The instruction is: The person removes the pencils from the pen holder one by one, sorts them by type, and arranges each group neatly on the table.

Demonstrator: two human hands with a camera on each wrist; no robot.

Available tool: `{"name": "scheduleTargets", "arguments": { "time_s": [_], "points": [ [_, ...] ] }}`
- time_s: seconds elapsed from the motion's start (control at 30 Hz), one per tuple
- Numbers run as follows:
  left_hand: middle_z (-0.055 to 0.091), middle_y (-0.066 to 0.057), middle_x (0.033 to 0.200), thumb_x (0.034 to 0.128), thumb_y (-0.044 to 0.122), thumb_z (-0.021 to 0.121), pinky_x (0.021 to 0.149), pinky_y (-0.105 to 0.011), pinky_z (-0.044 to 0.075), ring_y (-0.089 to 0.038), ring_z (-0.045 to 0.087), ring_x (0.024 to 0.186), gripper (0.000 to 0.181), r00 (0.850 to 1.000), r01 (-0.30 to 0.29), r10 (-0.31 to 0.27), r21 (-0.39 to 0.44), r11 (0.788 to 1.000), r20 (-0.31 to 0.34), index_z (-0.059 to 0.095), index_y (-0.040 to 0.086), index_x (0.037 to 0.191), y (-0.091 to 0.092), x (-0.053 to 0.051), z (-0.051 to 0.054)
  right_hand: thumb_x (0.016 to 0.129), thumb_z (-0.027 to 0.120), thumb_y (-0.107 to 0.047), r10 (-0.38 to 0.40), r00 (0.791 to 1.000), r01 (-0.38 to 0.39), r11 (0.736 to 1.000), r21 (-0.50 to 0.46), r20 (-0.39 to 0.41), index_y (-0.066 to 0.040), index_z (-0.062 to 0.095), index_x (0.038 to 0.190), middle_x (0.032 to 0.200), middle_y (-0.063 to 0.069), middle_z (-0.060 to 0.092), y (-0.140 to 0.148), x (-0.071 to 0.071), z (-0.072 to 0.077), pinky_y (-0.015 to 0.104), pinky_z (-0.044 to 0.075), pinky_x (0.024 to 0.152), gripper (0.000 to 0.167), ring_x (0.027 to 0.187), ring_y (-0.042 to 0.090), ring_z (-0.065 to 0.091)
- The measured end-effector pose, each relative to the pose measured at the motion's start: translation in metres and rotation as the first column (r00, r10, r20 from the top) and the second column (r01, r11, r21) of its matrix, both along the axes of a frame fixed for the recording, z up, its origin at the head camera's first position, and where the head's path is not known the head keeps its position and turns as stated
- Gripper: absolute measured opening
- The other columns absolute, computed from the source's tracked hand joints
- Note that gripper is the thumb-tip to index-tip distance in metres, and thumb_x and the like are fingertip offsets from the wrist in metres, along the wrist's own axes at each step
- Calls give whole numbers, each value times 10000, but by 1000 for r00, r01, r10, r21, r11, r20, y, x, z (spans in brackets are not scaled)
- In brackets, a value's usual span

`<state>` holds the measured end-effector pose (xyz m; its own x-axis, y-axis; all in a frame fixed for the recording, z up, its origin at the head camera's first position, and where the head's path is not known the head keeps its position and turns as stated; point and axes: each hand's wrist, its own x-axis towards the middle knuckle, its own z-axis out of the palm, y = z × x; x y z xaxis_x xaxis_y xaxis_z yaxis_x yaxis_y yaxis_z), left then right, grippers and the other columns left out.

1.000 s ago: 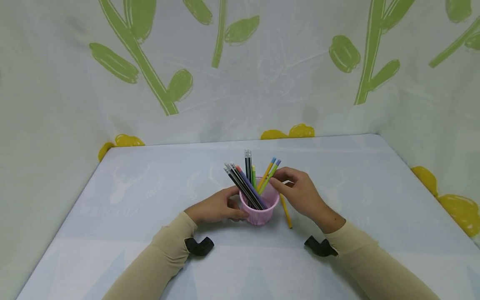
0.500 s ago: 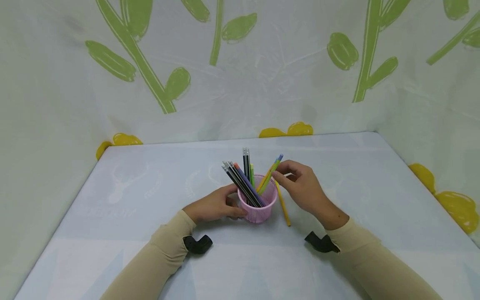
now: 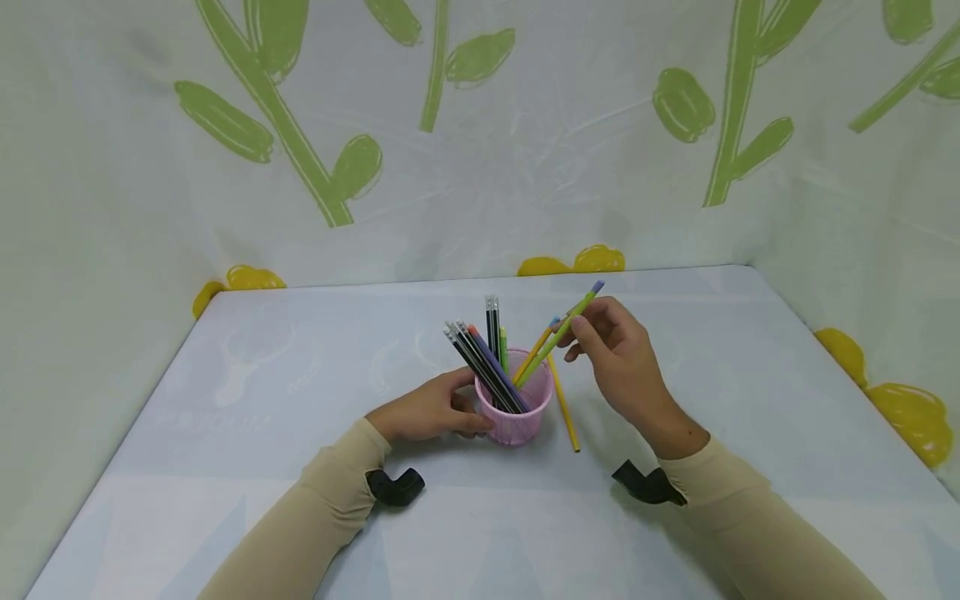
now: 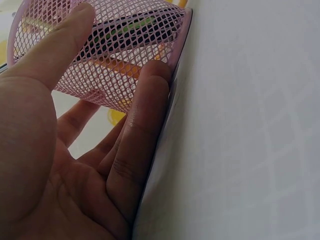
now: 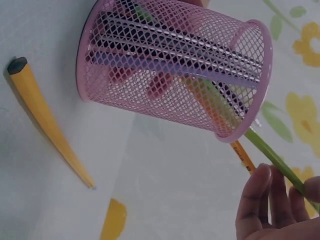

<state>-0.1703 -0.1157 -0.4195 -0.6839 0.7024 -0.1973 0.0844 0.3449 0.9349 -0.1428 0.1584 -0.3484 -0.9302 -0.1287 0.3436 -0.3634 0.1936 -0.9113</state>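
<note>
A pink mesh pencil cup [image 3: 516, 430] stands upright on the table. My left hand [image 3: 429, 408] grips its left side, with thumb and fingers round the mesh in the left wrist view. Several black pencils [image 3: 474, 360], a purple pencil [image 3: 495, 363] and a short green one [image 3: 504, 346] lean in the cup. To the right, my right hand [image 3: 626, 367] pinches a light green pencil [image 3: 545, 350] near its purple end. That pencil slants, its lower part still inside the cup. Close beside it leans an orange-yellow pencil [image 3: 537, 342] with a blue end.
A yellow pencil [image 3: 568, 421] lies on the table just right of the cup. The pale table [image 3: 225, 433] ends at a white wall cloth [image 3: 570, 192] printed with green stems and yellow shapes.
My right hand has moved up and to the right, drawing the light green pencil further out of the cup and away from the orange-yellow one. The left hand keeps its hold on the cup.
</note>
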Motion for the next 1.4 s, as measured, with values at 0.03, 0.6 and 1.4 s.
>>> {"name": "scheduleTargets", "arguments": {
  "time_s": [0.03,0.6,1.4],
  "points": [
    [719,-35,926,894,214,747,697,-308,521,-150,673,796,560,1000,0,0,-1,1000,-1,482,188,1386,0,0,1,1059,492,-151,4,1000,-4,1000,-24,-10,-7,519,1140,1032,91,703,1,0,1,264,588,733,167,886,177,669],
    [718,-50,987,898,183,746,718,-289,535,-136,682,808,568,1000,-7,7,14,1000,18,470,142,1394,-1,-1,-1,1105,325,-224,97,989,-120,966,-228,-109,-159,407,1164,918,40,766,5,4,14,297,569,583,121,637,246,701],
    [733,-28,906,887,198,759,703,-298,519,-142,674,797,546,1000,-8,8,9,1000,22,493,183,1364,1,0,-1,1046,383,-80,41,995,-36,998,-53,95,-99,439,1337,718,35,650,9,0,6,273,427,449,298,478,185,503]
  ]
}}
